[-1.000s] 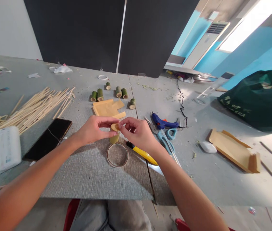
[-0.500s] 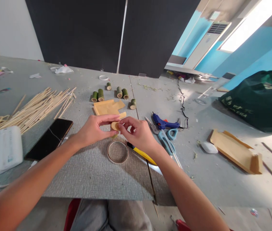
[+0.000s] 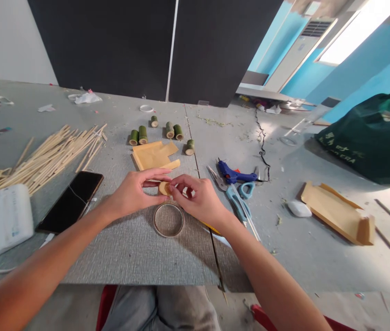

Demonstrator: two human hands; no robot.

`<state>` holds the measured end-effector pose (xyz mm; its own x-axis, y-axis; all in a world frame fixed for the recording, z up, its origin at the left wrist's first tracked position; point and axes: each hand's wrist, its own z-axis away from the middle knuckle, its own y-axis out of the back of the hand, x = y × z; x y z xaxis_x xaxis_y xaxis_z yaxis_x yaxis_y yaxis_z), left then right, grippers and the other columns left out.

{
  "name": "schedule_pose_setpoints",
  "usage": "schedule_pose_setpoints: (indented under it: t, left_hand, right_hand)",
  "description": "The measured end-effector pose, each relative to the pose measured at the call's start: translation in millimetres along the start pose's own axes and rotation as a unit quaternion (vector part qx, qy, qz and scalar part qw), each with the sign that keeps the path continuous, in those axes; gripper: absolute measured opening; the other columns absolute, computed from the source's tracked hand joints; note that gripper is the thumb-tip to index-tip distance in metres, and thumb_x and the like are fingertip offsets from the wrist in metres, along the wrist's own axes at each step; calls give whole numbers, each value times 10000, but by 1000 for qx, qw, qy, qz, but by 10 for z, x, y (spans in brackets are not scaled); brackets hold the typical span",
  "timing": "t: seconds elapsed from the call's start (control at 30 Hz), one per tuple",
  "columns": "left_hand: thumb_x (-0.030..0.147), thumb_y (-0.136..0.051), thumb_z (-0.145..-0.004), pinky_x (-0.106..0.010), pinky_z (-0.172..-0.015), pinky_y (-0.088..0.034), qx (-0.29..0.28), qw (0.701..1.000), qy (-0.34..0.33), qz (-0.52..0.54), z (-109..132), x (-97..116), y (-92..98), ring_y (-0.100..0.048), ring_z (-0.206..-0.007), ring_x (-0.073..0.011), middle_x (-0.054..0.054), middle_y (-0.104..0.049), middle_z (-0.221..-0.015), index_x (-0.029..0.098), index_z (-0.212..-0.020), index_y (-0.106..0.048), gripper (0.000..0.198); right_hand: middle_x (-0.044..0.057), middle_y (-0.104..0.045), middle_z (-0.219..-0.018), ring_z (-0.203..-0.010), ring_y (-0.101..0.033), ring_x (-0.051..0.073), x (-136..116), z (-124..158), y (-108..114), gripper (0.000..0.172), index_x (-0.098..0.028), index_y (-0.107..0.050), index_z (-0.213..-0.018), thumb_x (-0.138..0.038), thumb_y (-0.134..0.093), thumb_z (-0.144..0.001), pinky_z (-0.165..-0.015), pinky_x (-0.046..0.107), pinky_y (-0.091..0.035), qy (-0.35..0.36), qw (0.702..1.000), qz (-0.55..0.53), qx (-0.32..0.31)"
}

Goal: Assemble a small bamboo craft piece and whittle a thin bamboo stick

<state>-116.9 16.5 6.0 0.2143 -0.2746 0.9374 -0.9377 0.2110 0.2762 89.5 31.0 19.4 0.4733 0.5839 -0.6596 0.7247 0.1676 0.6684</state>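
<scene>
My left hand (image 3: pixel 142 191) is closed around a short bamboo piece with a tan round top (image 3: pixel 164 188), held between thumb and fingers. On the right edge of that top, the fingertips of my right hand (image 3: pixel 196 195) are pressed together; whether they grip a thin bit there is hidden. Just below the hands lies a roll of tape (image 3: pixel 169 220), flat on the table. A yellow-handled tool (image 3: pixel 211 228) is mostly covered by my right wrist. Beyond the hands rests a cut piece of brown paper (image 3: pixel 151 155).
Several green bamboo sections (image 3: pixel 143 135) stand or lie farther back. Bamboo sticks (image 3: pixel 53 154), a phone (image 3: pixel 70 202) and a white device (image 3: pixel 7 220) are at left. To the right are a blue glue gun (image 3: pixel 234 174), scissors (image 3: pixel 238 204), folded brown paper (image 3: pixel 334 214) and a dark green bag (image 3: pixel 370 142).
Both hands have come slightly down toward me with the bamboo piece, baring more of the brown paper. My right hand now covers more of the yellow-handled tool.
</scene>
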Motion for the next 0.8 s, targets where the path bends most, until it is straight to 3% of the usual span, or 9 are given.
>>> schedule_pose_setpoints:
  t: [0.27,0.5,0.8]
  left_hand:
    - [295,-850,-767,-394,-1015,-615,-3,1000,26,-18,93,27,35,-748,-1106,-246,-80,-766,-1238,209,-1246,-691,512]
    - [269,-771,-851,-333,-966,-617,9,988,-58,-144,217,79,71,-766,-1030,-216,-35,-790,-1172,249,-1220,-698,377]
    - [286,-740,-880,-333,-973,-631,30,978,-117,-172,226,26,38,-763,-1085,-230,-42,-779,-1218,238,-1184,-729,308]
  right_hand:
    - [3,-709,-741,-587,-567,83,-35,62,-44,78,-178,-669,-931,-229,-610,-940,-545,204,-448,-8,997,-83,7]
    - [1,-693,-752,-579,-548,75,-49,85,-65,33,-185,-649,-937,-184,-617,-945,-521,204,-442,35,998,-56,7]
    - [-18,-685,-741,-561,-553,73,-34,83,-56,48,-210,-636,-973,-176,-612,-950,-528,219,-450,64,997,13,27]
